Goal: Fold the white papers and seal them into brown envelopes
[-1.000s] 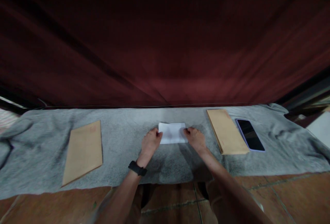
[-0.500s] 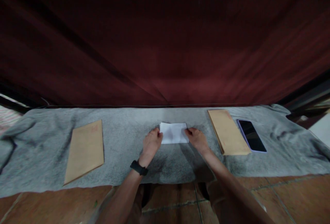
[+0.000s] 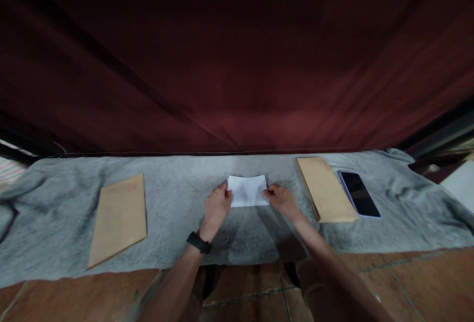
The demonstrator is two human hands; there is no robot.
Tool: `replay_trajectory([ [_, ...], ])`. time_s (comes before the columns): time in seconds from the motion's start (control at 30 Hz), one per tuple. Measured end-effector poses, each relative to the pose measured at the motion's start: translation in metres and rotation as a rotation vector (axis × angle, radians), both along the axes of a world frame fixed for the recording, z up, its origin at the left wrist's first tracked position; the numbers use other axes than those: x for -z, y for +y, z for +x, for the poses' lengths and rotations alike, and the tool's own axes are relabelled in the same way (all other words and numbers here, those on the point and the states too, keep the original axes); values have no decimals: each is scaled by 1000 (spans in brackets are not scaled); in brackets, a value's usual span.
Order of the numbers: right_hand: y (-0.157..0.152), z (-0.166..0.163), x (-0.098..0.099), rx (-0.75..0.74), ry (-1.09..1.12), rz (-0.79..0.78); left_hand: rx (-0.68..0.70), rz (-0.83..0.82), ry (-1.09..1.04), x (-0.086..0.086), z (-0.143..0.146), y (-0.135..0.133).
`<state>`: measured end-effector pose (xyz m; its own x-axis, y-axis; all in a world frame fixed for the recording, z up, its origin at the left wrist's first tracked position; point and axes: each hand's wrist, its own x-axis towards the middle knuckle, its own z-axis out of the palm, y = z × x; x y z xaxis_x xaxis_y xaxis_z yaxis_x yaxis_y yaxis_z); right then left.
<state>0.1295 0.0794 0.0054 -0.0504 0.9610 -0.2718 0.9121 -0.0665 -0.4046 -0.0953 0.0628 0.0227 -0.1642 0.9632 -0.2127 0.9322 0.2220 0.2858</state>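
A folded white sheet of paper (image 3: 248,191) lies flat over the grey cloth in front of me, its long side running left to right. My left hand (image 3: 217,204), with a black watch (image 3: 199,242) on the wrist, pinches the paper's left edge between thumb and fingers. On the opposite edge, my right hand (image 3: 283,200) grips it the same way. Some fingertips are hidden behind or under the paper.
A grey cloth (image 3: 177,203) covers the long surface. To the left lies a brown envelope (image 3: 120,218). On the right are a stack of brown envelopes (image 3: 328,188) and a purple-cased phone (image 3: 359,193). A dark red curtain (image 3: 237,75) hangs behind.
The paper's top edge, uneven at the left before, now looks evenly lined up. Both hands keep their hold. The whole view has shifted slightly.
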Motion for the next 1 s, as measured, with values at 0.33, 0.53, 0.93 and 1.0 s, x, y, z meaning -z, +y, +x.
replay_trajectory([
  [0.33,-6,-8,-8,15,-134,18,-3,54,36,6,1,-3],
  [0.53,-6,-9,-8,29,-130,7,-14,37,26,3,2,-3],
  [0.93,-9,-10,-10,44,-140,14,-5,30,85,2,4,-2],
  [1.0,-10,-11,-10,44,-142,15,-5,22,85,2,4,-2],
])
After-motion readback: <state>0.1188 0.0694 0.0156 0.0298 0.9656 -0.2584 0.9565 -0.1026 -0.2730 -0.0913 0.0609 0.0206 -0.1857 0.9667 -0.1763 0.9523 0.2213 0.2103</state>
